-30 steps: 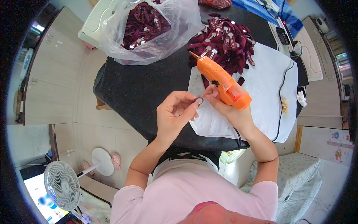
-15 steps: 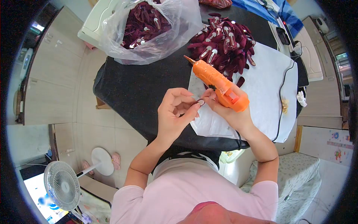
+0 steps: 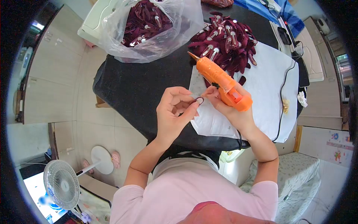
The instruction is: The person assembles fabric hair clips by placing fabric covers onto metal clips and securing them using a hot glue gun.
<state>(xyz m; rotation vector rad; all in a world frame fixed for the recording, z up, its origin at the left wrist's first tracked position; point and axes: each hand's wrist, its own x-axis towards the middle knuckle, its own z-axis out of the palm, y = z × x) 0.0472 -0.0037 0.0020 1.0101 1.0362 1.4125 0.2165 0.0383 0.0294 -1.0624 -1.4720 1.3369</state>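
Note:
Between the thumb and fingers of my left hand is a small dark-red hair clip with a pale round spot at its end; the fingers cover most of it. My right hand is closed around an orange glue gun, whose metal nozzle points up and to the left. The right thumb and forefinger come together just right of the clip, with a small gap. Beyond the glue gun lies a heap of dark-red fabric hair clips with silvery metal parts.
A clear plastic bag holding more dark-red clips sits at the back left. White paper covers part of the black tabletop. A black cord crosses the paper on the right. Crumpled tissue lies at the table's right edge.
My right hand and the glue gun have shifted slightly right, and its fingertips have drawn a little away from the clip. My left hand has barely moved and keeps the clip.

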